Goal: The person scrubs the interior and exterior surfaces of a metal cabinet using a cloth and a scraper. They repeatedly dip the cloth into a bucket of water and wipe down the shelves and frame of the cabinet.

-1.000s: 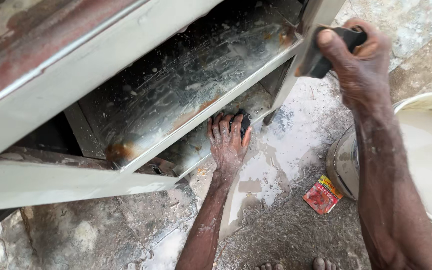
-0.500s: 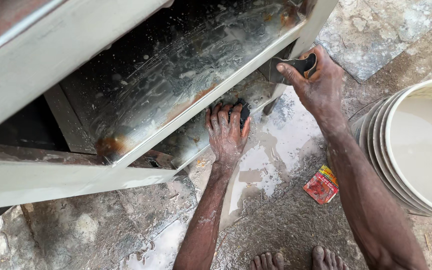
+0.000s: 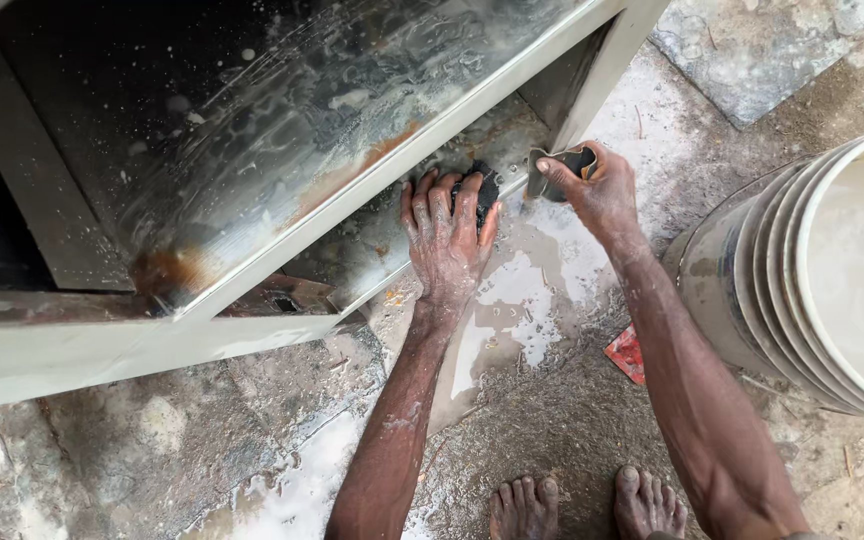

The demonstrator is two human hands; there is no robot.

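Two hands at work: left hand (image 3: 449, 240) presses flat on a dark scrubbing pad (image 3: 480, 190) against the lower ledge of the metal cabinet (image 3: 282, 150); right hand (image 3: 597, 190) is clenched around a small dark scraper (image 3: 557, 162) just beside the cabinet's corner post.
Done so far: soapy smears cover the shelf panel, and white suds pool on the floor (image 3: 512, 300).
Left to do: rust patches (image 3: 167, 268) show along the shelf edge; grime clings near the ledge.
Nearby: pale bucket (image 3: 832, 270), red wrapper (image 3: 628, 352).
Hard to make out: the pad lies mostly under the fingers; cabinet and bucket are cut off.
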